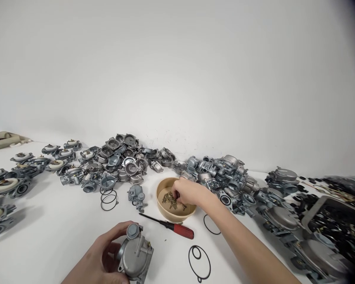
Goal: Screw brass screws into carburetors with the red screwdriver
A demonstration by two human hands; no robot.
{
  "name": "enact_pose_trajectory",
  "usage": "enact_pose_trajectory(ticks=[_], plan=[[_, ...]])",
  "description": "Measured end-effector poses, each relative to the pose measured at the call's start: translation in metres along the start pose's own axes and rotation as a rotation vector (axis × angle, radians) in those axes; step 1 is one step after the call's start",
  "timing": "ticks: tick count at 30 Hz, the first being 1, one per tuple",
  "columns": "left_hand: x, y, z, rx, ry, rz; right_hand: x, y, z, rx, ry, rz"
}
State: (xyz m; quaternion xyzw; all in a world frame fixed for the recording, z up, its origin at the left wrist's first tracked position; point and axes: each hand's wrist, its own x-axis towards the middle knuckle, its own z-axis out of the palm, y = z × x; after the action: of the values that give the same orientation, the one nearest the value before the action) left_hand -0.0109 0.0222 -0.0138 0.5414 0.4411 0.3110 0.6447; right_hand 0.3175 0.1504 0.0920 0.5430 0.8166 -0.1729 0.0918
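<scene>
A grey metal carburetor (135, 256) is gripped in my left hand (104, 254) near the front of the table, its rounded bowl facing up. My right hand (185, 192) reaches into a beige round bowl (162, 211) that holds small brass-coloured screws (169, 199). Its fingers are curled together over the screws; what sits between the fingertips is hidden. Just in front of the bowl lies a screwdriver (183, 230) with a red and black handle. A smaller carburetor part (136, 197) rests on the table left of the bowl.
Black rubber rings (200, 262) lie near my right forearm, and more rings (109, 200) lie at left. A pile of metal float bowls (130, 167) stands at the back. Carburetors (224, 171) are heaped at right, beside a bin of black parts (337, 225). Carburetors with white floats (5, 184) line the left.
</scene>
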Motion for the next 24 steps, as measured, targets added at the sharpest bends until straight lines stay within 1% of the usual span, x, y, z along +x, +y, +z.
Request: enact_pose_trajectory(ticks=[4, 8, 12, 16, 18, 20, 22, 24], plan=[[0.000, 0.005, 0.002, 0.028, 0.012, 0.010, 0.000, 0.001, 0.001, -0.018, 0.021, -0.034], [-0.001, 0.009, 0.006, 0.043, 0.029, 0.020, -0.005, 0.003, -0.004, -0.004, 0.040, -0.052], [-0.001, 0.012, 0.009, 0.071, 0.041, 0.035, -0.015, 0.003, -0.015, 0.045, 0.079, -0.103], [-0.001, 0.013, 0.012, 0.090, 0.077, 0.039, -0.032, -0.005, -0.030, 0.115, 0.132, -0.210], [-0.002, 0.013, 0.013, 0.094, 0.089, 0.032, -0.042, -0.019, -0.034, 0.222, 0.167, -0.328], [-0.002, 0.013, 0.014, 0.092, 0.079, 0.033, -0.052, -0.040, -0.032, 0.328, 0.205, -0.478], [-0.002, 0.014, 0.015, 0.098, 0.072, 0.038, -0.060, -0.067, -0.022, 0.356, 0.229, -0.620], [-0.002, 0.016, 0.016, 0.114, 0.076, 0.045, -0.066, -0.093, -0.008, 0.337, 0.258, -0.743]])
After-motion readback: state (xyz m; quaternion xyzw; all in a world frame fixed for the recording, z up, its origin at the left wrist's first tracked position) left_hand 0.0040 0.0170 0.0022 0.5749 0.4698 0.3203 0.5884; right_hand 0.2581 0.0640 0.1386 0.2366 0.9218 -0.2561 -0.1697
